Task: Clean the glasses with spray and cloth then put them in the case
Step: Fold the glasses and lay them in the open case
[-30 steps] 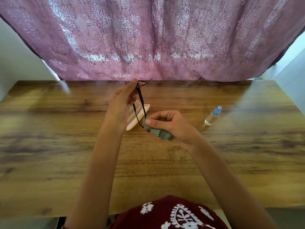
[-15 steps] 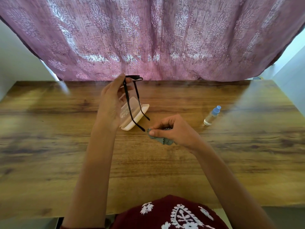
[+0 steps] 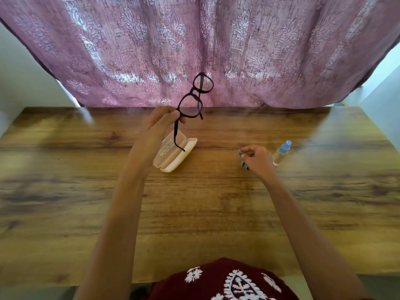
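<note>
Pinching the dark-framed glasses (image 3: 193, 98) at a hinge, the left hand (image 3: 155, 131) holds them aloft above the open cream case (image 3: 176, 153) lying on the wooden tabletop (image 3: 194, 213). To the right, the right hand (image 3: 256, 158) curls around a crumpled grey cloth (image 3: 243, 162), just beside the blue-capped spray bottle (image 3: 281, 152).

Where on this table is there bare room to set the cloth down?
Bare wood lies between the forearms toward the near edge of the table and left of the left hand. Tighter: the case by the left hand, and the right hand, holding the cloth, next to the spray bottle.
</note>
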Motion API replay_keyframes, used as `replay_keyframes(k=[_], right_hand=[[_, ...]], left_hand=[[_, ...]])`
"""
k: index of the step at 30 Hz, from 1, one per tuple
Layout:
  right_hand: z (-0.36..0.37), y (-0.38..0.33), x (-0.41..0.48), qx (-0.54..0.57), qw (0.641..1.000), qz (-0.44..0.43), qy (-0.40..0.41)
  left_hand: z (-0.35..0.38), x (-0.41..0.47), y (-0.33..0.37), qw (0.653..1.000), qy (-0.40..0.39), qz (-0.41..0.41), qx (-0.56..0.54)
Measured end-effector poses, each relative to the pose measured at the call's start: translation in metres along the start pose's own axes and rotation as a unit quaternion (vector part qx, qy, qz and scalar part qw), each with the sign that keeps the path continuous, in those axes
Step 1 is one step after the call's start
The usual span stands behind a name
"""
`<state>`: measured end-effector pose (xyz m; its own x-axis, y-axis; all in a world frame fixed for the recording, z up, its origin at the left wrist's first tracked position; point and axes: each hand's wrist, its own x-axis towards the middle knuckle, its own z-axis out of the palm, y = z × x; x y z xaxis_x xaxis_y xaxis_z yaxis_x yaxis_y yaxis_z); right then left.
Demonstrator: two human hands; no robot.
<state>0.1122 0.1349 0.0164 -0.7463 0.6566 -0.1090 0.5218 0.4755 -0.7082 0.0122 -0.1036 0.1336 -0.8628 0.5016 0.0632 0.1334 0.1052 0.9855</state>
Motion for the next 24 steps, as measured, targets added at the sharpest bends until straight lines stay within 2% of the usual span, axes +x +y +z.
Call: replay_keyframes(k=[6, 9, 11, 13, 15, 17, 18, 20, 24], right_hand=[[0.008, 0.011, 0.014, -0.079, 0.997, 0.014, 0.006], [0.012, 0.013, 0.013, -0.131, 0.99, -0.04, 0.035], [0.009, 0.003, 0.011, -0.08, 0.987, -0.094, 0.102], [0.003, -0.015, 0.005, 0.01, 0.986, -0.098, 0.133], [-0.006, -0.032, 0.001, 0.158, 0.982, -0.037, 0.1], [-0.016, -0.043, -0.001, 0.304, 0.951, 0.032, 0.041], [-0.021, -0.047, -0.002, 0.343, 0.938, 0.047, 0.011], [-0.027, -0.052, -0.003, 0.371, 0.927, 0.053, -0.023], [-0.03, -0.056, -0.007, 0.386, 0.92, 0.056, -0.04]], left_hand=[[-0.004, 0.004, -0.009, 0.993, 0.001, 0.039, 0.115], [-0.004, 0.002, -0.012, 0.99, 0.002, 0.036, 0.137], [-0.004, 0.002, -0.015, 0.987, -0.002, 0.047, 0.153], [-0.005, 0.002, -0.02, 0.983, -0.015, 0.057, 0.177], [-0.006, 0.004, -0.026, 0.974, -0.025, 0.078, 0.21], [-0.006, 0.006, -0.032, 0.96, -0.02, 0.108, 0.257], [-0.006, 0.005, -0.034, 0.952, -0.016, 0.125, 0.277], [-0.004, 0.005, -0.038, 0.935, -0.011, 0.162, 0.315], [-0.001, 0.003, -0.047, 0.912, -0.019, 0.195, 0.361]])
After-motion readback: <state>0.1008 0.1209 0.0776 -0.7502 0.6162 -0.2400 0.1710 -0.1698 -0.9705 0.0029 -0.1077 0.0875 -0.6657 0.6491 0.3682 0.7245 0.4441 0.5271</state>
